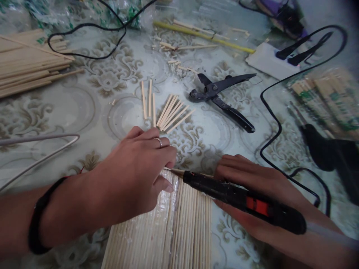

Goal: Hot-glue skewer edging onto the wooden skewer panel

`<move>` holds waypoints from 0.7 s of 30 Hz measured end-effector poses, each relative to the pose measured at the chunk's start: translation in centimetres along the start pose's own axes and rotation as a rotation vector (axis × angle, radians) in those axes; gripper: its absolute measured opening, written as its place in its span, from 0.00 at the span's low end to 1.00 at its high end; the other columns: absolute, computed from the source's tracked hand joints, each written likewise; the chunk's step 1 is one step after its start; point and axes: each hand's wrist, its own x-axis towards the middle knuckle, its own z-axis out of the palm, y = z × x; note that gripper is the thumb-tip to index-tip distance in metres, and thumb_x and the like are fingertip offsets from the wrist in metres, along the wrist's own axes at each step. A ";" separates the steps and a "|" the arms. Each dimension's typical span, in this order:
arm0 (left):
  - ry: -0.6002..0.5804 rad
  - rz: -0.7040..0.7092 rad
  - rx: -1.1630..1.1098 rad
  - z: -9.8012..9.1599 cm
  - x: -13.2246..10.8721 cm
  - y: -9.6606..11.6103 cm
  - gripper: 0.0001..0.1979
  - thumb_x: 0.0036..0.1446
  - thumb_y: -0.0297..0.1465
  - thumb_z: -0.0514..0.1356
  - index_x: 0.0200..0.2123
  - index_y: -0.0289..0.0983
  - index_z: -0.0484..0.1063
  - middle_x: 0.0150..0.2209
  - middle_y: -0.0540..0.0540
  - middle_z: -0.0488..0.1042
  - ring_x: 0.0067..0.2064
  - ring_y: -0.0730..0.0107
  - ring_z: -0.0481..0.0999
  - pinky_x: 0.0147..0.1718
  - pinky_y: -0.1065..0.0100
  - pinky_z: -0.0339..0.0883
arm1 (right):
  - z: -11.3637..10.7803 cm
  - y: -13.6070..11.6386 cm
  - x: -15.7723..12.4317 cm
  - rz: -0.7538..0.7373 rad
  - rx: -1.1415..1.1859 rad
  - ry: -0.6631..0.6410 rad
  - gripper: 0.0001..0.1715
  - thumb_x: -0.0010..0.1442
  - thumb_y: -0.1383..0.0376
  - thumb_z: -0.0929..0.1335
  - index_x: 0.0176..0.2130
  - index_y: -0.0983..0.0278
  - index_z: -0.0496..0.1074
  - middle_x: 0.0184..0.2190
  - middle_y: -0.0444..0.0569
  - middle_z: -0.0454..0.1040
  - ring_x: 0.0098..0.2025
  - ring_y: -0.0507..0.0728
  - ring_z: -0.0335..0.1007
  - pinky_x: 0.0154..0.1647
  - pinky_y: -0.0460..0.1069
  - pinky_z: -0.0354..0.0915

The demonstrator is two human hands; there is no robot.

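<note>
A panel of thin wooden sticks laid side by side (157, 231) lies before me, with shiny glue along its middle. My left hand (137, 168) is bent over the panel's far end, fingers curled, thumb and forefinger close to the glue gun's tip; what they grip is hidden. In my right hand (246, 186) is a black hot glue gun (218, 188) with a red part on its body and a pale glue stick at its back. Its nozzle points left and meets the panel's far edge. Several short cut sticks (171, 112) are fanned out beyond my left hand.
Black pruning shears (221, 93) lie open beyond my hands. A white power strip (272, 59) with black cables stands at the back right. Long sticks (30, 71) are piled at left, and bagged sticks (331, 101) lie at right. A grey cord (42, 149) loops at left.
</note>
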 end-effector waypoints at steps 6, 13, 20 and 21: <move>0.000 0.004 0.001 -0.1 0.1 0.0 0.16 0.52 0.28 0.77 0.35 0.40 0.72 0.36 0.52 0.76 0.47 0.56 0.73 0.47 0.55 0.57 | -0.1 0.3 -0.1 0.010 0.052 -0.070 0.10 0.66 0.68 0.70 0.33 0.56 0.67 0.27 0.42 0.70 0.29 0.56 0.69 0.28 0.52 0.62; -0.008 0.005 0.005 -0.3 0.0 0.1 0.14 0.54 0.27 0.74 0.34 0.40 0.71 0.36 0.51 0.76 0.47 0.56 0.72 0.46 0.54 0.57 | 0.2 -0.1 -0.3 0.068 0.025 -0.012 0.13 0.62 0.70 0.71 0.31 0.56 0.65 0.26 0.42 0.70 0.28 0.55 0.71 0.24 0.51 0.62; -0.005 -0.003 -0.003 -0.3 0.0 0.2 0.12 0.54 0.26 0.73 0.34 0.40 0.72 0.36 0.51 0.76 0.46 0.56 0.73 0.46 0.54 0.57 | 0.4 0.3 -0.9 0.040 0.013 -0.012 0.08 0.63 0.69 0.71 0.40 0.55 0.72 0.30 0.43 0.76 0.31 0.58 0.74 0.30 0.53 0.69; -0.007 -0.004 -0.006 -0.3 0.0 0.2 0.12 0.54 0.26 0.73 0.34 0.40 0.72 0.36 0.51 0.76 0.46 0.56 0.73 0.46 0.54 0.57 | 0.4 0.4 -1.0 0.038 0.008 -0.017 0.09 0.63 0.69 0.71 0.40 0.54 0.72 0.30 0.43 0.76 0.31 0.58 0.74 0.30 0.53 0.69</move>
